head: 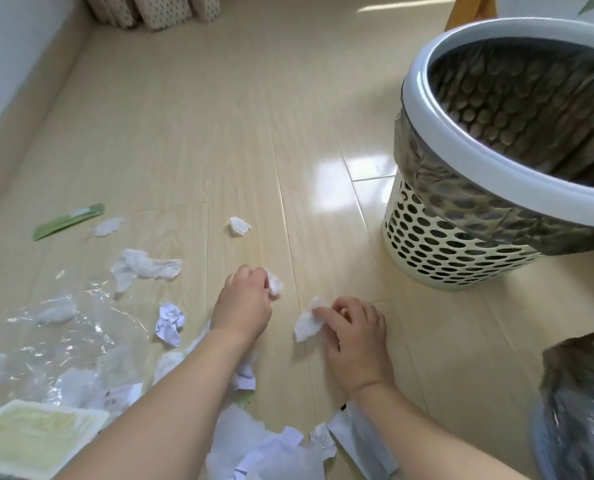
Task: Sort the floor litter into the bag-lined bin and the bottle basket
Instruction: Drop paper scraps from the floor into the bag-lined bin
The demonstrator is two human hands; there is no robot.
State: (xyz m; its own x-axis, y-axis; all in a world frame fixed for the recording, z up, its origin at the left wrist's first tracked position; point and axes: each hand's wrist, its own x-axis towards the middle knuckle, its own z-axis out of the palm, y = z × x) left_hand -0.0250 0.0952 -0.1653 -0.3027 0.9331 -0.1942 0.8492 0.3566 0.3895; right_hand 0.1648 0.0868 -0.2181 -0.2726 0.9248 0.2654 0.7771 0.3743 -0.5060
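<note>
My left hand (245,303) is low over the wooden floor and pinches a small white tissue wad (275,287) in its curled fingers. My right hand (352,332) pinches a second white tissue piece (307,325) that lies on the floor just left of it. The bag-lined bin (423,109), a perforated cream basket with a grey rim and a dark liner, stands at the right, beyond my right hand. More white tissue scraps lie further out: one (239,226) ahead and a larger one (143,268) to the left.
Clear plastic film (77,327), a crumpled paper ball (170,323), a green wrapper (68,221) and a pale tray (28,438) litter the floor at left. Torn paper (254,445) lies near my arms. Another dark bag (579,403) shows at the lower right. A wall runs along the left.
</note>
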